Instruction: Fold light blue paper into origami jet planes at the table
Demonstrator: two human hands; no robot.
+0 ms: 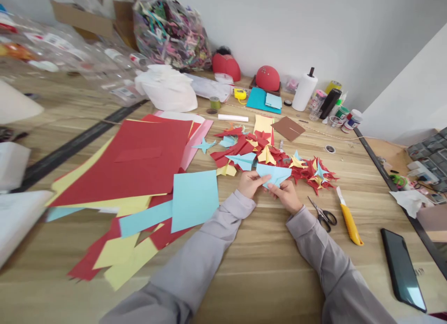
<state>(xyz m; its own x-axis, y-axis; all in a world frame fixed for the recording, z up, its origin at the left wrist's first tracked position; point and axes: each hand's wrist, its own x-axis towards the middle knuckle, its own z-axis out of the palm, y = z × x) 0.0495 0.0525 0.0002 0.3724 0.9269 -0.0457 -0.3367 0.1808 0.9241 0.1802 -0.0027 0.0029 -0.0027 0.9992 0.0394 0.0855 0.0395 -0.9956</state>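
Between my two hands is a light blue folded sheet of paper [274, 172], held just above the table in front of a heap of folded paper pieces. My left hand [249, 184] pinches its left side, thumb and fingers closed on it. At its lower right edge my right hand [287, 196] grips it too, thumb on top. Right behind lie red, yellow and blue folded paper planes [241, 161] and star shapes [320, 172]. Scissors [324, 215] and a yellow utility knife [350, 224] rest to the right of my right hand.
Stacked coloured sheets [146, 161], a blue square [195, 198] and paper strips lie on the left. A phone [403, 268] is at the right. Along the back stand a bag of scraps [171, 33], a white roll [305, 92], a yellow tape measure [240, 95] and bottles.
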